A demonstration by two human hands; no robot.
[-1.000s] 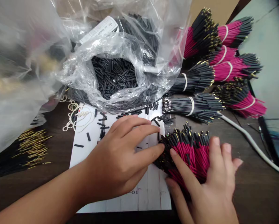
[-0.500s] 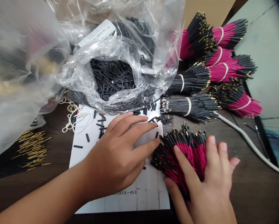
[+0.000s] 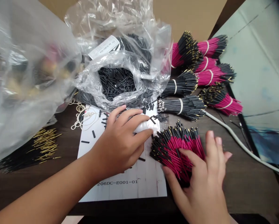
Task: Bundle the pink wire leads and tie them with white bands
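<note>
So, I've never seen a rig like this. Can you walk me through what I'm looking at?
There is no machine here: these are a person's bare left hand and right hand, seen by one head-worn camera looking forward and down. On the dark brown table lies a printed white paper sheet, scattered with short black tube pieces. At its far end, an open clear plastic bag holds many more. Beyond the right hand are white-banded bundles of thin black or pink wires. The left hand is over the sheet; the right hand is against a dense pile of pink, black-ended wires. Whether either grip is closed on anything, I can't tell.
</note>
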